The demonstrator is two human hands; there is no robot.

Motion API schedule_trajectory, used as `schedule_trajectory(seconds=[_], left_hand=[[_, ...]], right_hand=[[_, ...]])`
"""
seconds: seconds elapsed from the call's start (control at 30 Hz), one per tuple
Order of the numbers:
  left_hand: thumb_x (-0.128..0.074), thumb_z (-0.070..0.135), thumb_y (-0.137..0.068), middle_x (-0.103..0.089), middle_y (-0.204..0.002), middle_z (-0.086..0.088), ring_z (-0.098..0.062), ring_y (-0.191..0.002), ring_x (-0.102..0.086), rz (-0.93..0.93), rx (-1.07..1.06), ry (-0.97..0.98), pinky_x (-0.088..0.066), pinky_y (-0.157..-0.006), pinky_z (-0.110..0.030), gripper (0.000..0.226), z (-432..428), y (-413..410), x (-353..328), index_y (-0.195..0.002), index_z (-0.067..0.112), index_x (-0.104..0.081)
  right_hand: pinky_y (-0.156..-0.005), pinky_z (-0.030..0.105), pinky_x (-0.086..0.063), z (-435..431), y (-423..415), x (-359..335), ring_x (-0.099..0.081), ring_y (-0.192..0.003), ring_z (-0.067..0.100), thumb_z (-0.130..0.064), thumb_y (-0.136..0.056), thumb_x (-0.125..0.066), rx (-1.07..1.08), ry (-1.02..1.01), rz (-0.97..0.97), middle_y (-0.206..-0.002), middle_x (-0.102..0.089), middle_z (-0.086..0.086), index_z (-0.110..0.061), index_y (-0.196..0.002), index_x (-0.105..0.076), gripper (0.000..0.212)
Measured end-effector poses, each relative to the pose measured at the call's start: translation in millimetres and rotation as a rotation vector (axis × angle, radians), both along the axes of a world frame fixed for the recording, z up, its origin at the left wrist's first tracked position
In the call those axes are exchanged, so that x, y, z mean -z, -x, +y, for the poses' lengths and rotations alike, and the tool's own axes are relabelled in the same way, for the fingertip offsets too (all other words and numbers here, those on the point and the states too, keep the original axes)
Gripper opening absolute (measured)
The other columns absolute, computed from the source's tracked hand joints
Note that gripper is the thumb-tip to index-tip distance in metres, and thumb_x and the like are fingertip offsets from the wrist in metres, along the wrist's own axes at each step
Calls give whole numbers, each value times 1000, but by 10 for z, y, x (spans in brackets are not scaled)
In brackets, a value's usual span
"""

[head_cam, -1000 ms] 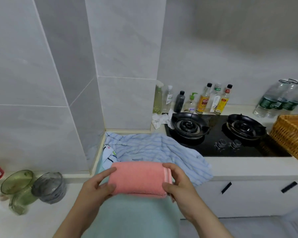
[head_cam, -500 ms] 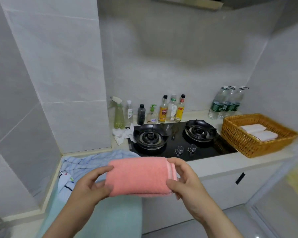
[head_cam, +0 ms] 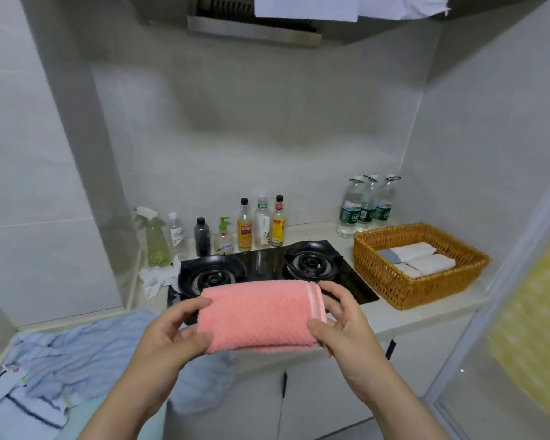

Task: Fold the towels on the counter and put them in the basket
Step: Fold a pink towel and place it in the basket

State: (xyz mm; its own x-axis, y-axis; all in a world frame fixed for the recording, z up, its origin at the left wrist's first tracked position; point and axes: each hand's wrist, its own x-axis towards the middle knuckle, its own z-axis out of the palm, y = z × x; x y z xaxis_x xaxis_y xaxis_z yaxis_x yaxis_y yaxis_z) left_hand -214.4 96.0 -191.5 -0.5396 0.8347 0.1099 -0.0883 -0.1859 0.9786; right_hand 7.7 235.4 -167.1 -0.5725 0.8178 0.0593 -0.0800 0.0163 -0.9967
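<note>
A folded pink towel (head_cam: 258,314) is held in the air in front of the stove. My left hand (head_cam: 169,338) grips its left end and my right hand (head_cam: 343,322) grips its right end, thumbs underneath. A wicker basket (head_cam: 391,281) stands on the counter at the right, with folded white towels (head_cam: 419,258) inside. A crumpled blue striped towel (head_cam: 86,350) lies on the counter at the lower left, and a white towel with dark stripes (head_cam: 23,404) lies at the bottom left corner.
A black two-burner gas stove (head_cam: 267,268) sits behind the pink towel. Several sauce and cleaner bottles (head_cam: 245,227) line the back wall, and water bottles (head_cam: 365,208) stand behind the basket. A crumpled white cloth (head_cam: 156,277) lies left of the stove. A range hood (head_cam: 254,27) hangs overhead.
Both hands have carried the pink towel up off the counter and to the right, over the stove's front edge. The view has swung right, bringing the basket fully into sight.
</note>
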Motion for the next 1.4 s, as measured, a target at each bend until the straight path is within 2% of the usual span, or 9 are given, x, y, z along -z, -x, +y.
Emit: schedule_trajectory(seconds=[0.17, 0.4, 0.53, 0.6, 0.73, 1.03, 1.17, 1.33, 1.4], left_hand=[[-56, -24, -76, -72, -88, 6, -13, -70, -67, -23, 41, -18, -57, -61, -23, 45, 517, -528, -44, -108, 8, -64], [-67, -20, -72, -71, -93, 5, -17, -74, -68, -9, 76, -4, -57, -66, -30, 47, 1139, -920, -114, -106, 13, -68], [-78, -1, -60, -71, -103, 0, -20, -80, -68, -23, 106, 1, -58, -69, -31, 47, 1593, -1094, -84, -102, 19, -72], [-74, -9, -67, -72, -104, 0, -19, -82, -68, -31, 124, 10, -57, -70, -29, 46, 1909, -1236, -16, -103, 19, -72], [-70, 2, -62, -71, -95, 11, -4, -83, -63, -6, 134, 22, -56, -66, -23, 42, 2629, -1552, 152, -95, 28, -74], [-76, 14, -57, -72, -94, 1, -13, -84, -63, -88, 174, 97, -55, -65, -24, 45, 4051, -1988, 409, -99, 30, -74], [-84, 27, -53, -70, -93, 11, -7, -85, -61, -85, 167, 120, -54, -69, -24, 45, 4460, -2168, 428, -97, 32, -74], [-72, 11, -80, -71, -92, 0, -11, -78, -64, -152, 125, 132, -54, -73, -33, 22, 4915, -2354, 482, -93, 28, -77], [-60, 0, -89, -68, -90, -2, -14, -78, -62, -118, 84, 161, -53, -72, -33, 33, 5083, -2425, 530, -94, 28, -76]], right_hand=[[-48, 11, -43, 396, -546, -18, -61, -60, -3, 13, -88, -56, 57, 5, 4, -117, -65, 4, -16, -118, -51, 42], [-49, 11, -45, 904, -1036, -32, -64, -63, -1, 11, -88, -58, 95, 18, 19, -118, -65, 1, -18, -117, -53, 42], [-61, 18, -52, 1271, -1272, -8, -70, -91, 13, 6, -87, -61, 145, 41, 2, -120, -65, -5, -25, -120, -54, 45], [-58, 16, -50, 1521, -1436, 20, -68, -84, 9, 5, -88, -61, 176, 47, -20, -119, -65, -5, -26, -120, -54, 45], [-50, 12, -45, 2130, -1718, 120, -61, -63, -1, 8, -87, -60, 239, 37, -81, -116, -65, -5, -25, -116, -57, 44], [-63, 21, -53, 3518, -2174, 306, -69, -93, 16, -7, -88, -66, 305, -23, -179, -114, -68, -8, -31, -119, -61, 39], [-70, 25, -56, 3955, -2345, 377, -67, -101, 16, -3, -89, -62, 321, 1, -215, -114, -67, -12, -35, -118, -61, 43], [-77, 30, -58, 4429, -2455, 422, -65, -102, 11, 2, -89, -59, 324, -20, -262, -105, -67, -24, -44, -107, -61, 49], [-75, 29, -56, 4615, -2505, 447, -65, -100, 11, 0, -90, -59, 315, -27, -272, -104, -67, -23, -46, -106, -61, 48]])
